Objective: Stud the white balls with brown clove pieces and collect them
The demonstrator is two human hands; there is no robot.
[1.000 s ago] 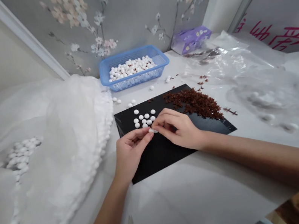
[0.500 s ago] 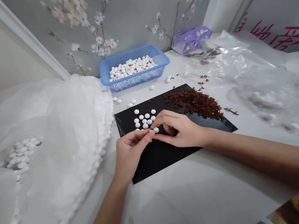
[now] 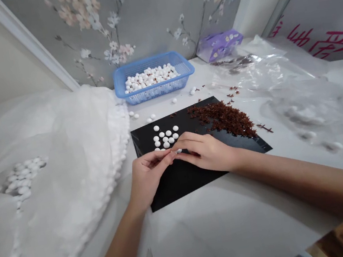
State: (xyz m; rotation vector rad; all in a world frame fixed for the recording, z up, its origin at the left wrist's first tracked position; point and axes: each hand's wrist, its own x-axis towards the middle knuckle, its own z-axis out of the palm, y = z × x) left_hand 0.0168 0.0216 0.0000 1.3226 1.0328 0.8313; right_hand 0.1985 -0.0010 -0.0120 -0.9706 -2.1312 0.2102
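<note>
My left hand (image 3: 149,174) pinches a small white ball between thumb and fingers, and the ball is now almost wholly covered by fingertips. Meeting it from the right, my right hand (image 3: 206,151) is closed, its thumb and index finger pressed to the same spot; what they hold is hidden. Both hands are over a black mat (image 3: 184,183). Just beyond the fingertips lies a loose group of white balls (image 3: 164,134), one partly under my right fingers. A heap of small brown star-shaped pieces (image 3: 227,117) covers the mat's far right part.
Behind the mat stands a blue basket (image 3: 157,91) with many white balls, some showing brown bits. A large white bag (image 3: 76,170) of balls bulges at the left. Clear plastic bags (image 3: 281,79) spread over the right, near a purple pack (image 3: 220,45).
My right fingers have curled down and closed over the white ball, hiding it and a brown bit that showed on it. My left hand has hardly moved.
</note>
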